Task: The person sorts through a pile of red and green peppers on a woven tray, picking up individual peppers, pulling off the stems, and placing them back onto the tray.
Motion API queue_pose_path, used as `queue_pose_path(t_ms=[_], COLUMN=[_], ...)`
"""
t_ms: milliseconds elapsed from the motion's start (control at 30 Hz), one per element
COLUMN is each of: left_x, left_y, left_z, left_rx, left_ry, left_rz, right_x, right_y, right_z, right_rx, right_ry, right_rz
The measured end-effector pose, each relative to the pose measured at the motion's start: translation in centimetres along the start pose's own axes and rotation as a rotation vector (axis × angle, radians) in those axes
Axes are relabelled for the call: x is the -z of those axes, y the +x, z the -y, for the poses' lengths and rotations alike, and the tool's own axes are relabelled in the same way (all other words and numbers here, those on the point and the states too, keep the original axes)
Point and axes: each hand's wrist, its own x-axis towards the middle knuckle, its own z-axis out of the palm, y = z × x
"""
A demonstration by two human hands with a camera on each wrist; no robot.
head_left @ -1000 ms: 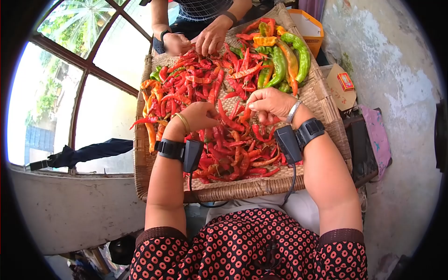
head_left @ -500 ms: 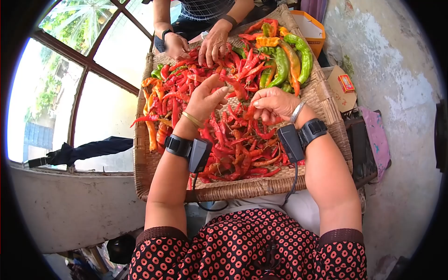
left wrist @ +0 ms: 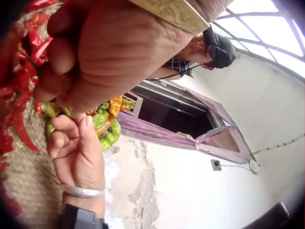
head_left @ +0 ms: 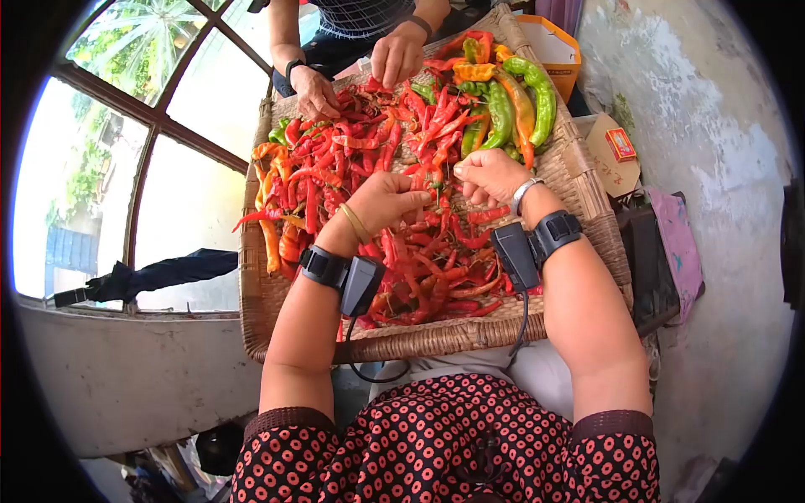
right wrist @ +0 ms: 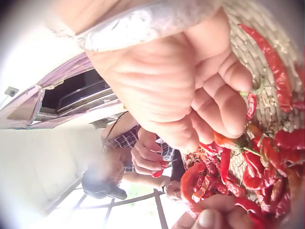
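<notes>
In the head view, my left hand (head_left: pixel 387 201) is over the middle of the pile of red chili peppers (head_left: pixel 411 277), its thumb pointing right. The right wrist view shows its fingertips gripping a curved red chili pepper (right wrist: pixel 192 183). My right hand (head_left: pixel 495 176) is a short way to the right, fingers curled, thumb tip against the index finger. No pepper shows between its fingers; the thumb and index tips are partly hidden in the right wrist view. All the peppers lie in a large woven tray (head_left: pixel 444 339).
Green and orange peppers (head_left: pixel 503 109) lie at the tray's far right, orange ones (head_left: pixel 270 201) at its left edge. Across the tray, another person's hands (head_left: pixel 398 59) work at the peppers. A window (head_left: pixel 184 159) is on the left, a wall (head_left: pixel 696 151) on the right.
My left hand reached forward to the far peppers, then came back near the right hand with a chili pepper. My right hand shifted slightly. The other person's hands moved apart.
</notes>
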Motion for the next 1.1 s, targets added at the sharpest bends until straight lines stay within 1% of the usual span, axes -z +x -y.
queue_pose_path(t_ms=[33, 100, 133, 167, 200, 233, 267, 300, 367, 400, 433, 467, 500, 533, 567, 600, 633, 667, 733, 767, 800, 833, 867, 900, 1000, 1033, 1067, 1100], left_x=[0.5, 0.8, 0.5, 0.7, 1.0, 1.2, 0.6, 0.1, -0.6, -0.9, -1.1, -1.1, -1.1, -1.0, -1.0, -1.0, -0.9, -0.9, -1.0, -1.1, -1.1, -1.1, -1.1, -1.1, -0.5, -0.1, 0.3, 0.5], left_y=[0.3, 0.9, 1.1, 1.2, 1.3, 1.6, 1.8, 1.6, 1.3, 1.4, 1.6, 1.7, 1.7, 1.8, 1.8, 1.8, 1.7, 1.6, 1.6, 1.5, 1.5, 1.4, 1.4, 1.3, 1.0, 0.8, 0.6, 0.1], left_z=[0.0, 0.2, -0.1, 0.2, 0.9, 1.7, 2.9, 3.1, 3.4, 3.7, 4.0, 4.1, 4.1, 4.0, 4.0, 4.0, 4.1, 4.2, 4.2, 4.2, 4.1, 3.8, 3.7, 3.6, 3.6, 3.6, 3.5, 2.8], left_rx=[-0.042, -0.313, -0.343, -0.343, -0.295, -0.246, -0.197, -0.196, -0.238, -0.236, -0.329, -0.422, -0.422, -0.387, -0.351, -0.351, -0.381, -0.409, -0.424, -0.441, -0.441, -0.391, -0.341, -0.342, -0.348, -0.385, -0.421, -0.419], left_ry=[-0.081, -0.369, -0.457, -0.457, -0.252, -0.048, 0.004, 0.003, 0.637, 0.635, 0.755, 0.874, 0.874, 0.907, 0.939, 0.939, 0.928, 0.916, 0.916, 0.916, 0.916, 0.919, 0.921, 0.922, 0.848, 0.739, 0.628, 0.628], left_rz=[-0.14, -0.284, -0.434, -0.434, -0.422, -0.407, -0.401, -0.4, -0.195, -0.195, -0.131, -0.064, -0.065, -0.012, 0.042, 0.042, 0.045, 0.049, 0.039, 0.027, 0.027, 0.03, 0.033, 0.035, 0.023, 0.018, 0.014, 0.016], right_x=[0.2, 0.3, 0.1, 0.0, -0.1, -0.4, -0.7, -0.9, -1.4, -1.6, -1.9, -2.2, -2.4, -2.6, -2.6, -2.6, -2.5, -2.5, -2.5, -2.6, -2.7, -2.8, -2.8, -2.9, -2.6, -2.5, -2.4, -2.3], right_y=[0.2, 0.6, 0.8, 1.0, 0.7, 0.0, -0.4, -0.2, 0.5, 0.5, 0.4, 0.4, 0.3, 0.1, 0.1, 0.2, 0.2, 0.4, 0.7, 0.7, 0.6, 0.6, 0.7, 0.7, 0.0, -0.2, -0.2, 0.0], right_z=[-0.3, -1.0, -1.4, -1.6, -1.2, -0.5, -0.1, -0.4, -1.4, -1.5, -1.5, -1.5, -1.4, -0.9, -0.9, -0.8, -0.9, -1.1, -1.5, -1.7, -1.7, -1.8, -1.8, -1.7, -0.8, -0.4, -0.4, -0.7], right_rx=[-0.065, -0.073, -0.04, -0.006, -0.005, 0.004, 0.012, 0.01, 0.038, 0.033, 0.033, 0.078, 0.124, 0.055, 0.055, 0.059, 0.063, 0.062, 0.122, 0.122, 0.064, 0.005, 0.005, 0.005, 0.001, -0.001, -0.053, -0.054], right_ry=[-0.121, -0.155, -0.196, -0.237, -0.237, -0.299, -0.362, -0.361, -0.372, -0.41, -0.411, -0.533, -0.655, -0.656, -0.655, -0.728, -0.8, -0.798, -0.888, -0.887, -0.842, -0.796, -0.795, -0.838, -0.925, -0.97, -0.961, -0.959], right_rz=[-0.072, -0.058, -0.049, -0.041, -0.041, -0.001, 0.04, 0.04, 0.089, 0.078, 0.081, 0.096, 0.11, 0.135, 0.135, 0.158, 0.182, 0.183, 0.213, 0.212, 0.229, 0.244, 0.243, 0.262, 0.28, 0.279, 0.256, 0.256])
